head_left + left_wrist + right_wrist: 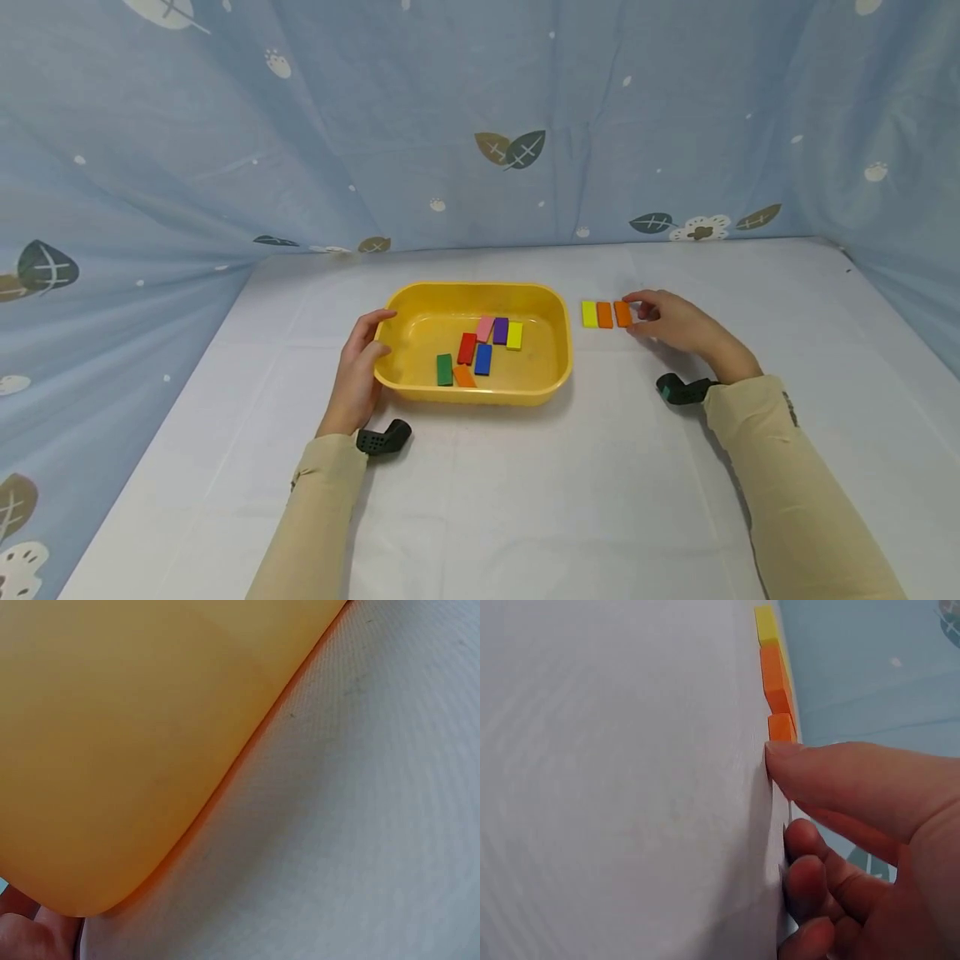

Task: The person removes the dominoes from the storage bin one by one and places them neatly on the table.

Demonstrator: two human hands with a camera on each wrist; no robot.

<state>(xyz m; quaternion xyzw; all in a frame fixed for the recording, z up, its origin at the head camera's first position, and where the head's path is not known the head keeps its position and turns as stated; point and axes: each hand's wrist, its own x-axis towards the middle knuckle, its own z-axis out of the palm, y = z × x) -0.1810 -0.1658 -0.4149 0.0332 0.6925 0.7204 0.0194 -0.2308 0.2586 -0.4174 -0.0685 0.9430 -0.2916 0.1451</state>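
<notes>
A small curtained-off work spot is being used; whether inside a home, lab or office is not being revealed. The white tabletop (570, 500) is being closed in at the back and sides by a blue curtain (420, 108) printed with leaves (525, 150) and flowers (701, 229), and black cameras (382, 440) are being worn on both wrists (735, 360).

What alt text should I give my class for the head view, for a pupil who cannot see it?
A person's right hand pinches the orange block at the right end of a row on a white surface, with another orange block, then a yellow block, to its left. The left hand holds a yellow tray containing seven coloured blocks.
</notes>
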